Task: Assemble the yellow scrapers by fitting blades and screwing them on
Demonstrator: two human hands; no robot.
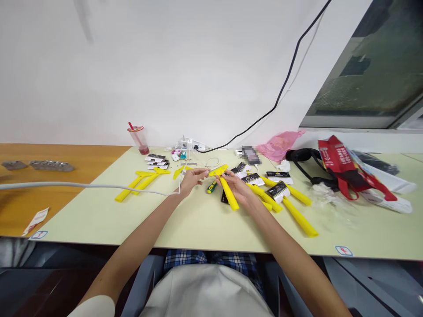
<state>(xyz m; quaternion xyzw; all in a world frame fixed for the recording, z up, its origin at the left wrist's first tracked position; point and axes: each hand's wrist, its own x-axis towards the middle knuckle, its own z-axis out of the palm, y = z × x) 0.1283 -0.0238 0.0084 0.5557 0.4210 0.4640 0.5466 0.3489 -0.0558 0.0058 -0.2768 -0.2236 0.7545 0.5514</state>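
My right hand [234, 187] is shut on a yellow T-shaped plastic tool [228, 192], with its crossbar pointing up and left. My left hand [193, 181] comes in from the left, its fingertips at the crossbar's left end. I cannot tell whether they grip it. A white cable [99, 186] runs past my left wrist. Close by lies a small screwdriver with a green and yellow handle [212, 187]. Several similar yellow tools [299, 215] and black-and-white printed cards [277, 190] lie around my right hand, and more yellow tools [142, 182] lie to the left.
The pale green tabletop [198, 224] has its near edge just below my forearms. At the back stand a cup with a red straw [139, 140] and a power strip [190, 145] with cables. A pink bag [280, 145], black straps [304, 155] and a red bag [343, 171] lie to the right.
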